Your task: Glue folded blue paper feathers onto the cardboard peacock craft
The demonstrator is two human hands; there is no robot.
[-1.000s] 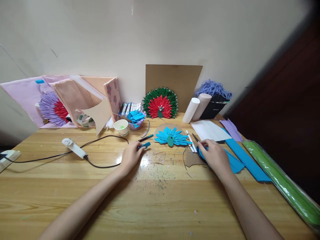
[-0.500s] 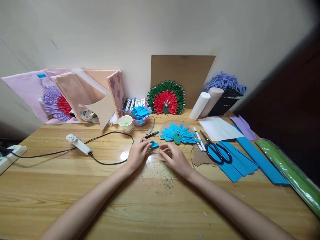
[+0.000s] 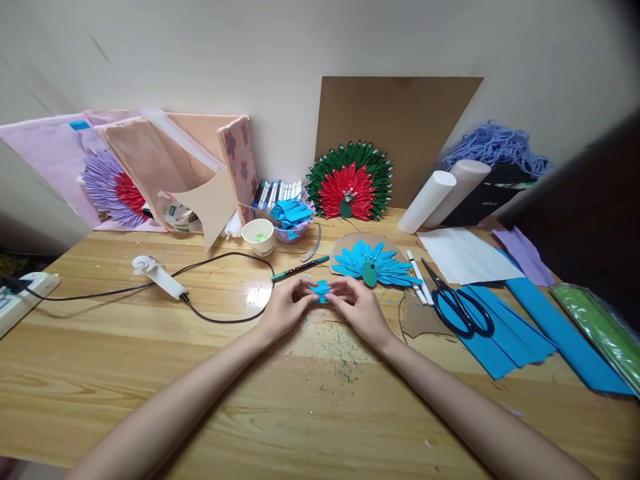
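Note:
A small piece of blue crepe paper (image 3: 321,290) is pinched between both hands above the middle of the table. My left hand (image 3: 289,301) grips its left end with thumb and fingertips, and my right hand (image 3: 359,308) has the right end the same way. Just behind them lies a cardboard half-round with a blue paper peacock (image 3: 373,263) on it, its body dark green. A green pen (image 3: 301,267) rests on the table beyond my left hand. Black-handled scissors (image 3: 463,310) lie right of my right hand, partly on blue crepe paper strips (image 3: 500,333).
A red and green paper peacock (image 3: 349,183) leans on a brown board (image 3: 395,113) at the back. A paper cup (image 3: 258,237) stands beside a basket of blue scraps (image 3: 290,220). At left, a white glue gun (image 3: 160,279) trails a black cord. White markers (image 3: 420,280) lie at right.
My right hand has closed in and taken the paper's right end; before, only my left hand held it. The view has shifted, so the back objects sit higher.

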